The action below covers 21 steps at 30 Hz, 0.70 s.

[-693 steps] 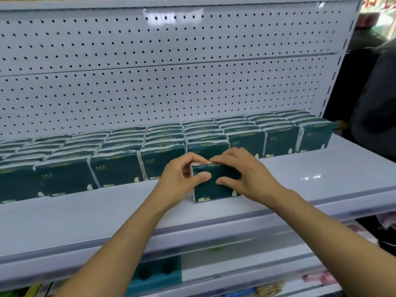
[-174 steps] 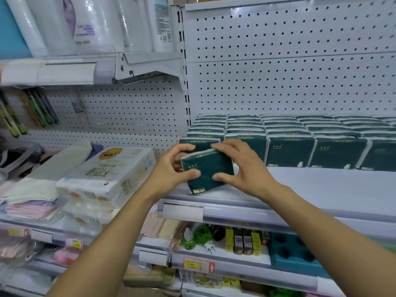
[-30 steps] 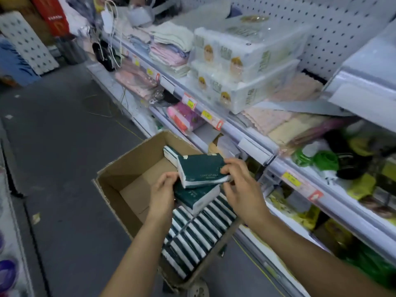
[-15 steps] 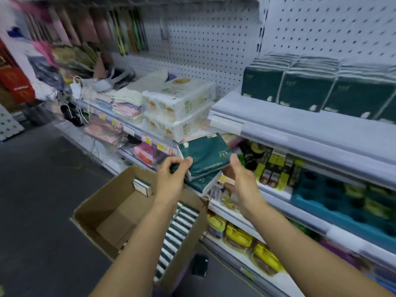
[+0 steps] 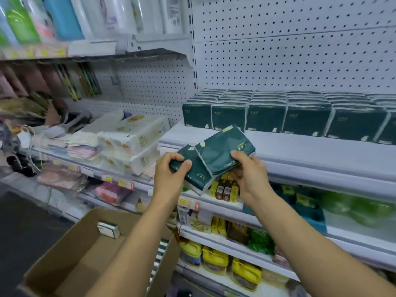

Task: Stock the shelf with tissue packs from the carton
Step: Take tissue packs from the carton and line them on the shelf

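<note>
A: What do the hands have?
B: The left hand [image 5: 169, 168] grips the lower tissue pack [image 5: 194, 174]; the right hand [image 5: 246, 168] curls round the upper tissue pack [image 5: 222, 150], which overlaps it.
A: Where are they?
B: In the air, just before the shelf [image 5: 300, 151] edge. Stocked packs [image 5: 265, 116] stand in rows behind. The carton [image 5: 70, 258] sits open below, one pack [image 5: 108, 229] inside.

White pegboard wall [image 5: 289, 50] fills 12 to 2 o'clock, more pegboard [image 5: 147, 86] at 11. Upper shelf [image 5: 96, 47] at 10–11 w/ blurred bottles. Dark floor [image 5: 23, 228] at 8. Lower shelves [image 5: 246, 236] at 5, yellow & green packs, price tags [image 5: 120, 183] along edge, center-left. Lighting even, bright.
</note>
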Motion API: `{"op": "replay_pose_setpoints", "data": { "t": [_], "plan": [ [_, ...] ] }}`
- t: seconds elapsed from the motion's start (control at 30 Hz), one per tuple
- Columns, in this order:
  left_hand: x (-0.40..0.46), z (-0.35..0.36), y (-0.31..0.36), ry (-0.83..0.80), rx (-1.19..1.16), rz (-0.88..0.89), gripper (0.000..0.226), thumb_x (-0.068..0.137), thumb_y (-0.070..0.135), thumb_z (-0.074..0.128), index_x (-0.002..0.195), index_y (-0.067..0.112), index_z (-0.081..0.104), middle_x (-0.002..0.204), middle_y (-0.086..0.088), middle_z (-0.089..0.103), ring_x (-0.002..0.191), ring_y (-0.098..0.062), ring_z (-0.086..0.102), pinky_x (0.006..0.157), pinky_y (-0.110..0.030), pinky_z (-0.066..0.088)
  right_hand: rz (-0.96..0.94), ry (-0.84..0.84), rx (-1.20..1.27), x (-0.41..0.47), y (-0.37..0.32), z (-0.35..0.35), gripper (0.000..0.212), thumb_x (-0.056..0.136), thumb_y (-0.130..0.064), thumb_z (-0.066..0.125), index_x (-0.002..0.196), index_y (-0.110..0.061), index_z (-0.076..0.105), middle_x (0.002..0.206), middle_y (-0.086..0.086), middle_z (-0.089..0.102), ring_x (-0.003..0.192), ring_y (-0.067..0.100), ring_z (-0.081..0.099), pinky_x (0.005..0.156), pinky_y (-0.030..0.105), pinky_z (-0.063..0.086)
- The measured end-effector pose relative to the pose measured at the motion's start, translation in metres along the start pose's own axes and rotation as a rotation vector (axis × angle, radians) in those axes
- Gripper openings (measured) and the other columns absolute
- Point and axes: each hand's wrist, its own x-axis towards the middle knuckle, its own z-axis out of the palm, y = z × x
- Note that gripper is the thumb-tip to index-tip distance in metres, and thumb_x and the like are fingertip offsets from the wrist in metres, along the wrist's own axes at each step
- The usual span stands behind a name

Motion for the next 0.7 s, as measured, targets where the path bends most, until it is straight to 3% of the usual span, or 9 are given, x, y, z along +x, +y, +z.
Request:
{"op": "replay_pose_setpoints", "data": {
  "t": [0.07,0.17,0.23,0.3,0.37,0.5,0.6,0.7],
  "plan": [
    [0.007,0.008,0.004,-0.047,0.002,0.040,0.027,0.089,0.015,0.071,0.103,0.036,0.062,0.122,-0.005,0.054,0.105,-0.016,0.060,0.091,-0.040,0.055,-0.078,0.036,-0.010,0.005,-0.023,-0.009,0.014,0.088,-0.012,0.067,0.100,-0.012,0.062,0.094,0.005,0.072,0.080,0.017,0.068,0.064,0.028,0.053],
    [0.019,0.019,0.011,-0.147,-0.095,0.028,0.057,0.089,0.013,0.072,0.131,0.044,0.048,0.124,0.006,0.054,0.107,-0.011,0.063,0.085,-0.037,0.058,-0.279,0.098,-0.147,0.018,-0.061,-0.020,0.006,0.090,-0.013,0.066,0.095,-0.012,0.063,0.087,0.000,0.073,0.079,0.014,0.069,0.061,0.024,0.055],
    [0.031,0.027,0.016,-0.197,-0.151,-0.004,0.068,0.088,0.011,0.073,0.138,0.042,0.039,0.119,0.007,0.056,0.104,-0.008,0.063,0.081,-0.030,0.056,-0.418,0.109,-0.300,0.029,-0.082,-0.027,0.006,0.092,-0.018,0.065,0.097,-0.016,0.063,0.089,0.000,0.072,0.082,0.016,0.070,0.069,0.028,0.058],
    [0.047,0.037,0.021,-0.223,-0.172,-0.029,0.068,0.087,0.011,0.074,0.138,0.038,0.037,0.116,0.003,0.061,0.102,-0.009,0.063,0.079,-0.028,0.055,-0.533,0.123,-0.574,0.044,-0.098,-0.032,0.022,0.091,-0.026,0.066,0.109,-0.018,0.056,0.099,0.002,0.069,0.090,0.019,0.068,0.078,0.034,0.056],
    [0.065,0.050,0.026,-0.260,-0.172,-0.028,0.067,0.087,0.014,0.075,0.137,0.036,0.038,0.115,0.002,0.064,0.104,-0.012,0.064,0.082,-0.031,0.056,-0.594,0.185,-0.911,0.061,-0.110,-0.033,0.038,0.089,-0.034,0.067,0.116,-0.022,0.044,0.104,-0.001,0.062,0.091,0.020,0.063,0.078,0.037,0.052],
    [0.093,0.072,0.031,-0.332,-0.189,-0.052,0.062,0.088,0.014,0.074,0.137,0.030,0.040,0.116,-0.002,0.066,0.104,-0.017,0.066,0.084,-0.036,0.057,-0.663,0.229,-1.537,0.089,-0.124,-0.036,0.034,0.091,-0.042,0.064,0.118,-0.028,0.048,0.116,-0.006,0.062,0.102,0.024,0.060,0.079,0.036,0.043],
    [0.110,0.083,0.027,-0.377,-0.203,-0.107,0.056,0.089,0.017,0.073,0.135,0.029,0.044,0.112,-0.002,0.068,0.098,-0.018,0.069,0.079,-0.035,0.056,-0.723,0.112,-1.709,0.103,-0.119,-0.046,0.031,0.093,-0.035,0.063,0.122,-0.028,0.058,0.123,-0.006,0.064,0.112,0.023,0.059,0.090,0.037,0.042],
    [0.124,0.091,0.020,-0.423,-0.238,-0.152,0.053,0.089,0.016,0.073,0.133,0.028,0.046,0.112,-0.005,0.070,0.097,-0.021,0.070,0.082,-0.039,0.057,-0.971,0.168,-1.803,0.111,-0.110,-0.060,0.033,0.088,-0.031,0.070,0.120,-0.025,0.066,0.120,-0.002,0.065,0.111,0.028,0.058,0.090,0.043,0.038]
  ]
}}
